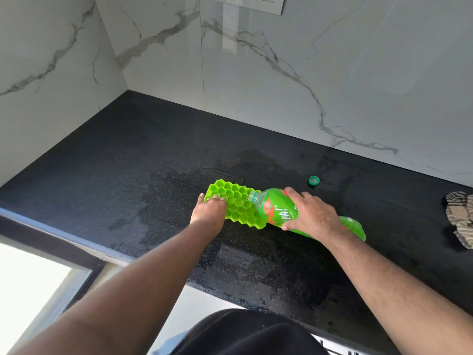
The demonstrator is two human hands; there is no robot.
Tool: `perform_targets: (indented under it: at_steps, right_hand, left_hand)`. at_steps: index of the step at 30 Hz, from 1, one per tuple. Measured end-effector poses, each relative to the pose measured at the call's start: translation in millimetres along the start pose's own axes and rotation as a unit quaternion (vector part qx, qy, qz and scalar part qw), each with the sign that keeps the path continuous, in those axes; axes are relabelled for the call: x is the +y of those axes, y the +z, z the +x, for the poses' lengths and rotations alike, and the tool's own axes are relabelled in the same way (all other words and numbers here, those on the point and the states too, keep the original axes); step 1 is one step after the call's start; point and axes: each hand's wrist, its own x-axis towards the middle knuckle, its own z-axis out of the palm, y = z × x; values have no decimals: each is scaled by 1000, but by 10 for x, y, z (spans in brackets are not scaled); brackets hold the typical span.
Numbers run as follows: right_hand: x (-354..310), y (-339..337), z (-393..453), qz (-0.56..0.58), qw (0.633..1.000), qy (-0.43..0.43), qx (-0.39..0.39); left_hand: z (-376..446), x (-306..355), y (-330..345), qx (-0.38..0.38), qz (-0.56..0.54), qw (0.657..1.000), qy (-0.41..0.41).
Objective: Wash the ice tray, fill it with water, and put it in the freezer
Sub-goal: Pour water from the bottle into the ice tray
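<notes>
A bright green honeycomb ice tray (236,201) lies flat on the black speckled counter (128,162). My left hand (208,212) rests on the tray's near left corner, fingers laid over its edge. My right hand (311,212) grips a green plastic bottle (276,210) round its middle. The bottle is tipped almost level, its uncapped neck over the tray's right cells. The bottle's green cap (314,180) sits on the counter behind it.
Wet patches darken the counter around and behind the tray. A striped cloth (460,217) lies crumpled at the right edge. Marble walls (281,73) close the back and left. The counter's front edge runs below my arms.
</notes>
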Motion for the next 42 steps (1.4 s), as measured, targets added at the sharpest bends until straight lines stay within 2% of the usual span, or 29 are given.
perform_targets:
  at_steps: [8,42]
  right_hand:
    - [52,20,-53,7,1000,5,0]
    - [-62,50,-144,-2,1000,-9,-1]
  left_hand:
    - [-24,65,12,-14,31,999,-4]
    - [-104,92,18,-38,14,999,-6]
